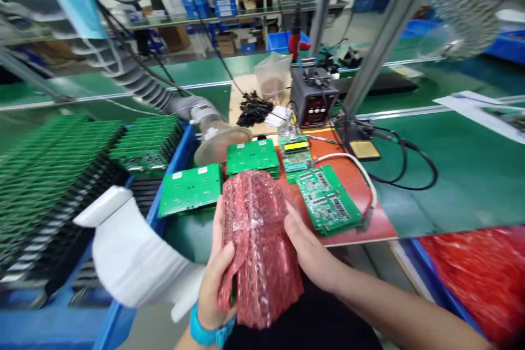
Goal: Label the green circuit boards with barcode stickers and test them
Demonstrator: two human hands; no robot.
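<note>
A: Where was the pink bubble-wrap bundle (262, 246), and how did the hands sit on it?

B: It was held up between the two hands, just at the near edge of the green bench (435, 202). The left hand (211, 279) gripped its left side, thumb laid over the front, the other fingers mostly out of sight behind. The right hand (311, 257) was curled against the opposite side; how its hidden fingertips stood, I couldn't tell

A: Was anything inside the wrap?

B: A dark green sliver showed through a gap at its lower left. The plastic veiled the rest

A: And the container on the left?

B: That was a big blue tray (121, 320), with green circuit boards (61, 175) standing in close rows, black slotted holders among them. A white sheet (135, 257) curved out beside its rim, near the left hand

A: What about the other side?

B: A blue bin (445, 290) sat low at the right, below the bench top, filled with red plastic wrap (488, 279)

A: Any smaller vessels?

B: A translucent tub (273, 74) stood beside the soldering station (314, 98), something pinkish at its bottom that I couldn't identify. Farther back was a blue box (281, 41), its contents unclear, with a red tool (294, 41) upright near it

A: And just beyond the bundle?

B: Two flat board stacks (252, 157) lay on the bench, side by side, outside any container
</note>
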